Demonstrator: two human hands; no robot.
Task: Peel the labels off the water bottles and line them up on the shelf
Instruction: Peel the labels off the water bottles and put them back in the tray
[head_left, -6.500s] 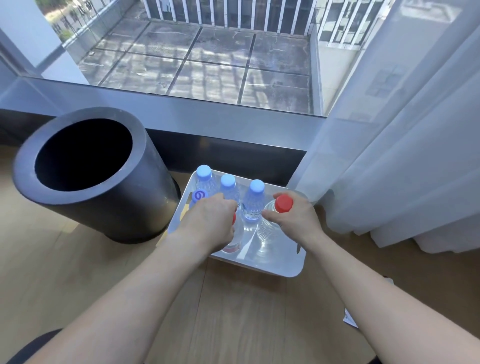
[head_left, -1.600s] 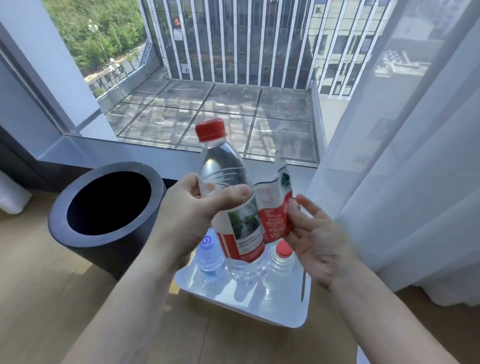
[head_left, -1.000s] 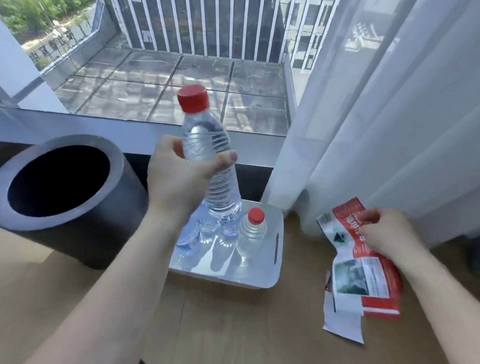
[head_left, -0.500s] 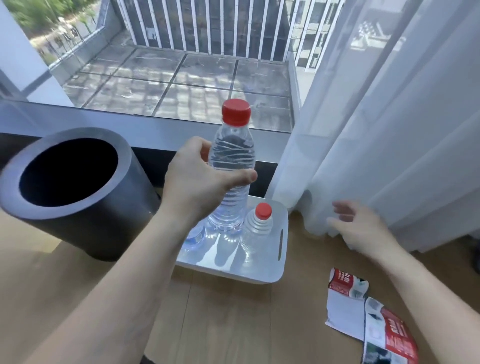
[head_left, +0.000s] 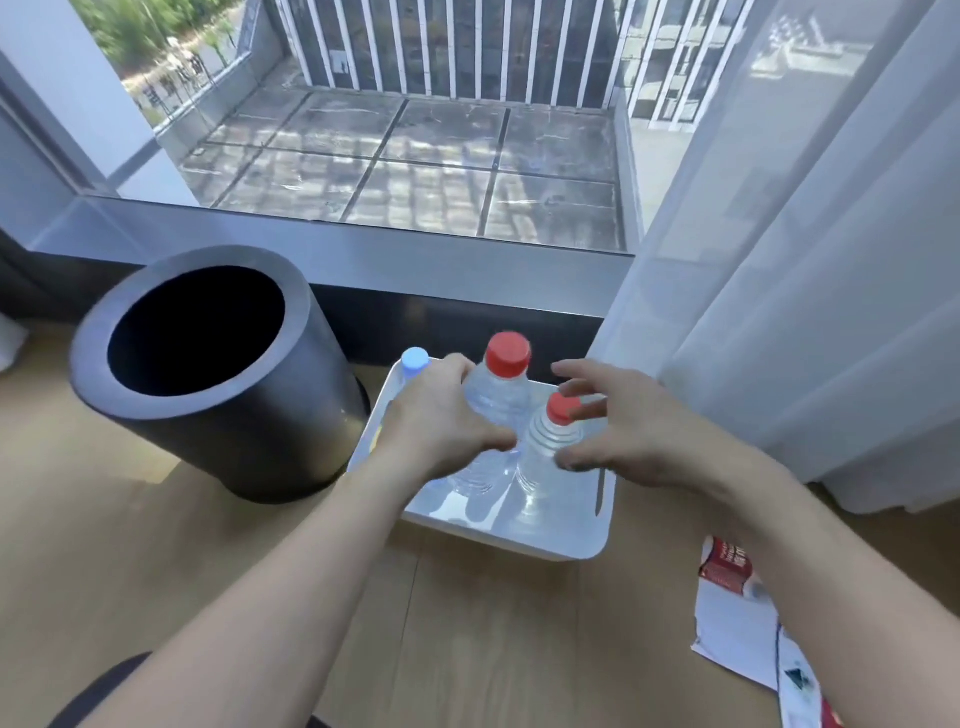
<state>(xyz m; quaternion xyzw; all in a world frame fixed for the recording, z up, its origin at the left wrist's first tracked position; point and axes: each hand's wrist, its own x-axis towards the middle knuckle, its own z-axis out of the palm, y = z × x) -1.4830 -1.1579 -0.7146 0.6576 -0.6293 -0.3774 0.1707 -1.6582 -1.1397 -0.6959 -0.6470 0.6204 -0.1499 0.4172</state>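
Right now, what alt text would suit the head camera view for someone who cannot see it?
A left hand grips a clear, label-free red-capped plastic bottle in a white tray, while the open right hand reaches toward a shorter red-capped bottle.

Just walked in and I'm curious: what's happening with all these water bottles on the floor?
A person is stripping labels off water bottles. Their left hand grips a bare red-capped bottle standing in the white tray, while the open right hand reaches around a second red-capped bottle. Torn labels lie on the wooden floor to the right.
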